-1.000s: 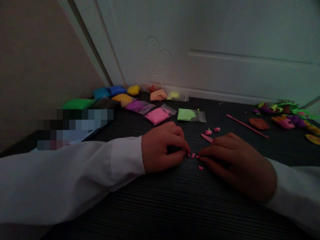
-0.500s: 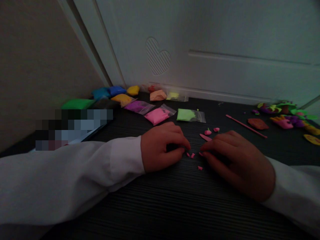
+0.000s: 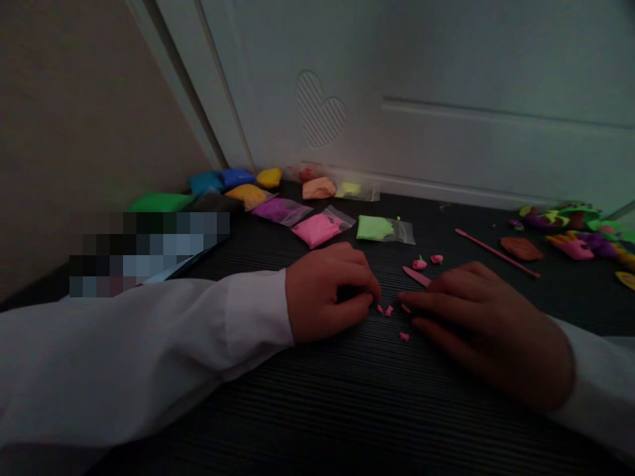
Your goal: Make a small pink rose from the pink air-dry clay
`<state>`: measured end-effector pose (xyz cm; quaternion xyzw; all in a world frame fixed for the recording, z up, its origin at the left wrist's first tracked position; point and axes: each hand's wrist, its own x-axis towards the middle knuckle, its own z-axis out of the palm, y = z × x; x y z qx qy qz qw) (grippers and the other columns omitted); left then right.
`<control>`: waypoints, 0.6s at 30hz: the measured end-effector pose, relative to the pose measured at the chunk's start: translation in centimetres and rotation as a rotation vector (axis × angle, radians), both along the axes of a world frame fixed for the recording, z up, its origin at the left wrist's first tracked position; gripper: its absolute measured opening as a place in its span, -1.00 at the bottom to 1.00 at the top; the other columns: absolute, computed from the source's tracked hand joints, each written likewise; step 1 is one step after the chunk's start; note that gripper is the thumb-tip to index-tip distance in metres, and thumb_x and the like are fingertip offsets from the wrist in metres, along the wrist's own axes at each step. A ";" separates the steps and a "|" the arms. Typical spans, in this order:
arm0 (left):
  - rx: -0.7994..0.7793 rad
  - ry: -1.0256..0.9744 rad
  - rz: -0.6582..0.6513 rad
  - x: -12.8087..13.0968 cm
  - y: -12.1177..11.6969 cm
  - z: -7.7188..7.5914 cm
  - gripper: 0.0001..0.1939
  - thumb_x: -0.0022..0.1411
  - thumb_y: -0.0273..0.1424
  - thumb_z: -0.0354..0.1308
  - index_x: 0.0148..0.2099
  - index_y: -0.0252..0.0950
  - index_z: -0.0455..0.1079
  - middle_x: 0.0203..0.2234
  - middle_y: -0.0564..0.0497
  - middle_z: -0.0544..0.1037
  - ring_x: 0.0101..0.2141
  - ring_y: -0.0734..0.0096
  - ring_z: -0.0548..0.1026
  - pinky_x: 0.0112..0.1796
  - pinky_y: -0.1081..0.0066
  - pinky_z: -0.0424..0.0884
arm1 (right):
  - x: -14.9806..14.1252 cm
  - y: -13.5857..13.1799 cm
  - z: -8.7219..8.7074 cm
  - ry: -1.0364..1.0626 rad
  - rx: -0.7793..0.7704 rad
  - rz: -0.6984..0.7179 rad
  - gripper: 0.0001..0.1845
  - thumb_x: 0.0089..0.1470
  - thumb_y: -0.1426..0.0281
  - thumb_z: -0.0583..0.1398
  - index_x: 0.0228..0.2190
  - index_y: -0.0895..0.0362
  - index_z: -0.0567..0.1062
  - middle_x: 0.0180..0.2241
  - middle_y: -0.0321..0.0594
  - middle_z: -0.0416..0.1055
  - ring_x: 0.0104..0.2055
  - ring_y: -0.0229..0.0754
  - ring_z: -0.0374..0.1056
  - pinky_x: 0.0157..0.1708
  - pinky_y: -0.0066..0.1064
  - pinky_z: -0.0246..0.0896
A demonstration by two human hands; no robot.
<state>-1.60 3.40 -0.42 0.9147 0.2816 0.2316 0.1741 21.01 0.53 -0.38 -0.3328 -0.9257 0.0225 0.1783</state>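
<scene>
1. Small pink clay bits [image 3: 389,311], 4 showing, lie just in front of the flat pointed pink tool [image 3: 415,276]!
2. Left of it, the left hand [image 3: 330,294] pinches narrow; holding anything? Can't tell.
3. Right hand [image 3: 489,330], over the tool's end: fingertips parted, 1 bit between!

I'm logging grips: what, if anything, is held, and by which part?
Right hand: nothing, open near a pink bit. Left hand: too dark to tell.

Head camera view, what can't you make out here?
All in the head view:
Pink tool: one end, hidden behind the right hand.
Left hand: whether its fingertips hold anything; too small and dark.
Flat object at left: its surface, mostly masked by pixelation.
Yellow piece: cut off by the right edge.
</scene>
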 end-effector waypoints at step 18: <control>-0.022 -0.015 -0.001 0.0 0.0 0.0 -0.80 0.09 -0.51 0.00 -0.31 -0.36 0.45 -0.43 -0.02 0.42 -0.34 0.43 0.34 -0.32 0.46 0.27 | -0.3 -1.0 1.6 0.240 -0.301 -0.170 -0.88 0.04 0.36 0.11 -0.31 -0.02 0.40 -0.40 -0.43 0.46 -0.43 -0.35 0.38 -0.48 -0.54 0.26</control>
